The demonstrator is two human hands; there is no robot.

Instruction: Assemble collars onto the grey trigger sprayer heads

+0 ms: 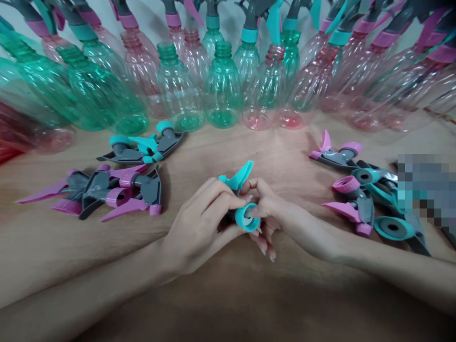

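Near the middle of the table, both hands are on one trigger spray head (247, 218) with a turquoise collar and a turquoise trigger. My left hand (208, 209) is closed around its grey body, which the fingers mostly hide. The collar's open end faces me, with a pale part inside. My right hand (265, 209) pinches the collar's rim from the right with thumb and fingers, its lower fingers curled below. The turquoise trigger (240, 176) sticks up beyond the fingers.
Pink and grey spray heads (117, 195) lie in a pile at left, with turquoise ones (142, 146) behind. More spray heads (356, 199) lie at right. Along the back stand several clear green bottles (223, 90) and pink bottles (263, 95), some with spray heads on, others with bare necks.
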